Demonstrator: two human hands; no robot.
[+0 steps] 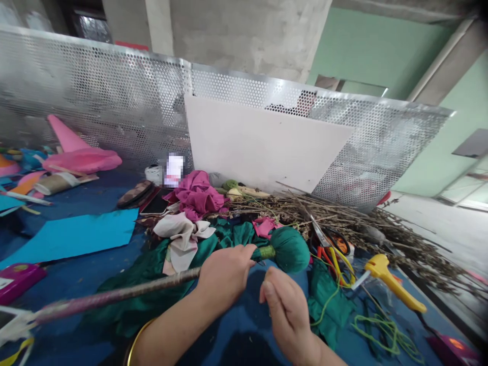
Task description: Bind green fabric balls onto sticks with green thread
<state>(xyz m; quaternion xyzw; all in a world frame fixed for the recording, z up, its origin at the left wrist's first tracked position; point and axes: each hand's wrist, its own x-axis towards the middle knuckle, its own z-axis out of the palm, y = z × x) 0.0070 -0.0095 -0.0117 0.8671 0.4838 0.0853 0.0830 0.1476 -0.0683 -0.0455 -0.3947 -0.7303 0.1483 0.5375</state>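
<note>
My left hand [225, 272] is wrapped round a long stick [125, 294], just below its cloth-covered end. That end is a round, stuffed ball of dark green cloth [290, 250], bound at its neck with yellow-green thread [266, 252]. Below the ball my right hand [286, 307] is closed, fingers curled towards the thumb; whatever they may hold is hidden. Green cloth [152, 287] lies under the stick, with a whitish cloth [183, 239] on top. Another green cloth piece [331, 305] lies right of my right hand.
At right lie scissors [318, 229], yellow-handled pliers [341, 267], a yellow glue gun [394, 282] and loose green cord [392, 333]. Dry stems [366, 223] run along the back. A blue sheet [76, 236] lies left, near a pink cone hat [82, 150]. A perforated metal screen [133, 96] stands behind.
</note>
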